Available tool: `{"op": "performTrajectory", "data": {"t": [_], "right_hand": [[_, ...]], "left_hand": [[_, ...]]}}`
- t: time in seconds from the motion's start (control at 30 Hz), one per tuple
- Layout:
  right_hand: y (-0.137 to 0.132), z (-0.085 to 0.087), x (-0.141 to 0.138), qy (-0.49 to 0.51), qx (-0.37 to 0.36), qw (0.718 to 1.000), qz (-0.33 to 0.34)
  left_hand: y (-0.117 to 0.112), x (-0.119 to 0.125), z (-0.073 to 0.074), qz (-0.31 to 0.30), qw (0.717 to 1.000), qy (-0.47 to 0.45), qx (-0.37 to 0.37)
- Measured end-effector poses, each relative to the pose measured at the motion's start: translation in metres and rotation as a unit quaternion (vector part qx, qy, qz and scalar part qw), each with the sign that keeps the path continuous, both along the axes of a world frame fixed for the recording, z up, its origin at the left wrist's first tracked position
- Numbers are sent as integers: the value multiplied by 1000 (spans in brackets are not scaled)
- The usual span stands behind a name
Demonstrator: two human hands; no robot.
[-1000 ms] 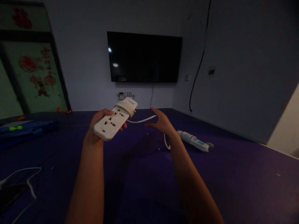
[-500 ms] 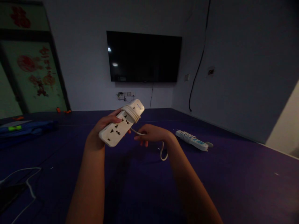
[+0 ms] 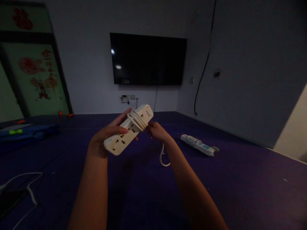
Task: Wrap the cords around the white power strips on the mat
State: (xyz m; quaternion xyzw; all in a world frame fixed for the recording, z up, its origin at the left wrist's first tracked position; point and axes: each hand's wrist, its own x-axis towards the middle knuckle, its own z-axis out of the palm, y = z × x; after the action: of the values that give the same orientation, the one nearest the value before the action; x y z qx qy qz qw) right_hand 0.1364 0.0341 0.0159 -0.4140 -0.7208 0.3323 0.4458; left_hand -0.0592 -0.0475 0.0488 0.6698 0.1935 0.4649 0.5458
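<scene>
A white power strip [image 3: 119, 144] is tilted up to the right, gripped near its lower half by my left hand [image 3: 112, 128], with the thumb across the socket face. Several turns of its white cord [image 3: 137, 120] wrap around the strip's upper part. Close to the strip's right edge, my right hand [image 3: 157, 131] is closed on the cord, its fingertips partly hidden behind the strip. A loose cord end hangs below that hand in a curve. On the purple surface to the right lies a second power strip [image 3: 203, 148], its own cord wound around it.
A purple floor-like surface [image 3: 148, 191] spreads below. At left lie blue cloth [image 3: 40, 131], small orange objects [image 3: 69, 114] and a white cable [image 3: 31, 191] beside a dark flat object. A television [image 3: 148, 59] hangs on the far wall; a black cable [image 3: 202, 75] runs down the right wall.
My right hand has moved up and toward the power strip's far end, carrying the cord around to its edge. The strip has shifted slightly right. The second strip stays put.
</scene>
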Motion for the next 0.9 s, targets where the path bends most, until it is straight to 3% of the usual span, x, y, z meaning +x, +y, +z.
{"op": "performTrajectory", "data": {"t": [0.23, 0.47, 0.6, 0.73, 0.9], "right_hand": [[21, -8, 16, 163, 85, 980, -69], [21, -7, 29, 268, 100, 946, -151], [18, -7, 31, 313, 47, 935, -160], [20, -8, 32, 346, -51, 924, -154], [25, -12, 30, 365, -200, 907, -58]], "left_hand": [[10, 2, -5, -84, 993, 76, -39], [14, 4, 2, -8, 998, 23, -59], [24, -2, 8, 26, 997, -42, -67], [33, -13, 9, 42, 987, -136, -73], [32, -18, 8, 45, 965, -252, -54]]}}
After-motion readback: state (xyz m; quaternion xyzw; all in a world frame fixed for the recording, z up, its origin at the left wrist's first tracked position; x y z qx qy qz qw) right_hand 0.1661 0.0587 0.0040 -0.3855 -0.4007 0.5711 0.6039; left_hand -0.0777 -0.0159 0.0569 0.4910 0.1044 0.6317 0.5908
